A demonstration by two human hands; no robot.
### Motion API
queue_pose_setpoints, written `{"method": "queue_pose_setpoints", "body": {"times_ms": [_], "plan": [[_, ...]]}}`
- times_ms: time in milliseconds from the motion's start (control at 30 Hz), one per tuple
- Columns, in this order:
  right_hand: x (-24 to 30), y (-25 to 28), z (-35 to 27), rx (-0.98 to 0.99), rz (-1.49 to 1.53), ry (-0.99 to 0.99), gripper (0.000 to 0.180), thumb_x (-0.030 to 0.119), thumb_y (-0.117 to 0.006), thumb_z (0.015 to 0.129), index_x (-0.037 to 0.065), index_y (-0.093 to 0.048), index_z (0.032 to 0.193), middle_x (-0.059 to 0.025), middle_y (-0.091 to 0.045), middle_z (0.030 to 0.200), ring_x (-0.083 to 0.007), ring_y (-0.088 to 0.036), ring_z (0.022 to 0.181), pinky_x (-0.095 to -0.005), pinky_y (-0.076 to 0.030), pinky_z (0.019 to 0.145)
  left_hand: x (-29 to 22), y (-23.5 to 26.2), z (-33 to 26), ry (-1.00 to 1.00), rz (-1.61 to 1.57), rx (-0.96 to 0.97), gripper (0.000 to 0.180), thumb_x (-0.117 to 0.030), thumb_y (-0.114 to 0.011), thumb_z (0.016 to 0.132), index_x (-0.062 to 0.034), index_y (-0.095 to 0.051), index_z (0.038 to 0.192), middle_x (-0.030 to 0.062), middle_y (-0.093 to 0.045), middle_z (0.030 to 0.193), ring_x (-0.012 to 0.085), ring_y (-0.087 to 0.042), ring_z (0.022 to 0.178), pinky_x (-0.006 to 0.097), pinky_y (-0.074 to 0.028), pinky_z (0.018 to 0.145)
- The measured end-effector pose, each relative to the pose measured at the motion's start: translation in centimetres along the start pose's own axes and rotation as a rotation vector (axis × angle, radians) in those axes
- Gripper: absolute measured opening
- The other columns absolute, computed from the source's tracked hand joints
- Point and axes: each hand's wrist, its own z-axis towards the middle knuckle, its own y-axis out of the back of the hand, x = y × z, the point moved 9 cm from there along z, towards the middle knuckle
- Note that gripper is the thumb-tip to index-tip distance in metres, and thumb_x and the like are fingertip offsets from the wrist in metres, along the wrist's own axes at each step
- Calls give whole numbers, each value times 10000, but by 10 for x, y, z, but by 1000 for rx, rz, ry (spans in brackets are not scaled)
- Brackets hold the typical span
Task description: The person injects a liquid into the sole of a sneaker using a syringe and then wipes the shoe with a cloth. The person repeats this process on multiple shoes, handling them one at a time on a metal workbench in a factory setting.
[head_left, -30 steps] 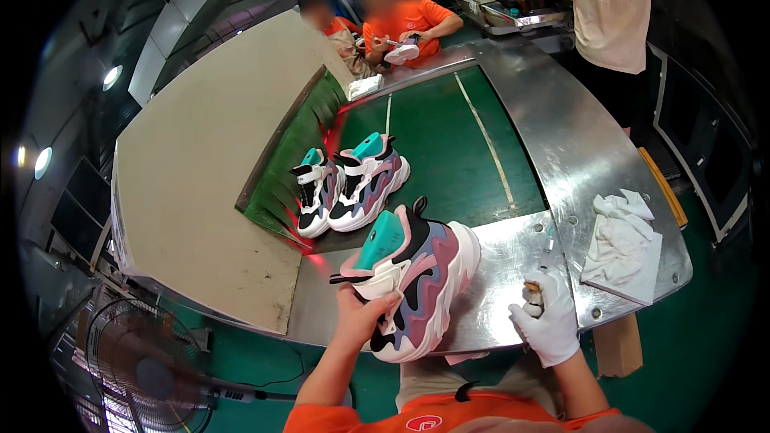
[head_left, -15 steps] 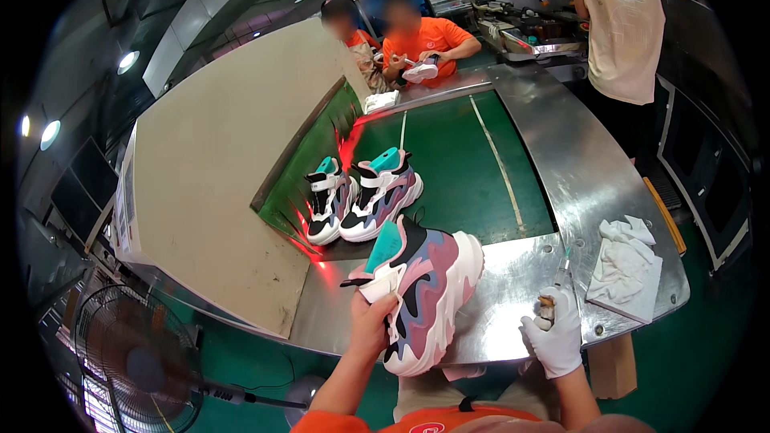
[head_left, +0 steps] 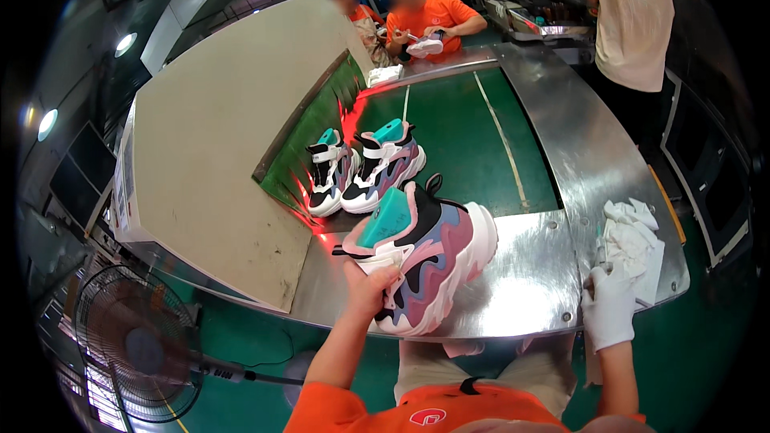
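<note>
My left hand grips a sneaker by its white strap side. It is white, purple, blue and black, with a chunky white sole and a teal shoe last in its opening. The shoe is held tilted over the metal table edge. My right hand, in a white glove, is closed round a slender tool with a pale, clear tip; its kind I cannot make out. That hand is beside a crumpled white cloth on the table's right. Two matching sneakers stand on the green conveyor belt.
A beige machine housing with a green fringed curtain and red glow stands left of the green belt. A metal surround frames the belt. Two people in orange are at the far end; another stands at far right. A floor fan is at lower left.
My right hand with its slender tool has moved right, up to the white cloth. The sneaker in my left hand sits a little higher in view, as the view has shifted.
</note>
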Motion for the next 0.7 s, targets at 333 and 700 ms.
{"method": "queue_pose_setpoints", "body": {"times_ms": [333, 700], "plan": [[43, 74, 16, -307, -93, 282, 258, 93, -681, 748, 44, -630, 996, -208, -595, 1036, -366, -578, 985, -404, -453, 901, -30, -2, -5, -397, 79, -44, 914, -390, -833, 610, 27, -395, 1295, 156, -447, 1298, 253, -498, 1173, 398, -405, 1000], [127, 69, 26, -106, 1062, 438, 282, 168, -526, 957, -12, -565, 1171, -160, -599, 1040, -262, -624, 879, -319, -493, 801, -30, -18, -35, -557, 199, -31, 933, -488, -833, 600, 19, -430, 1272, 160, -471, 1254, 268, -521, 1130, 424, -417, 983]]}}
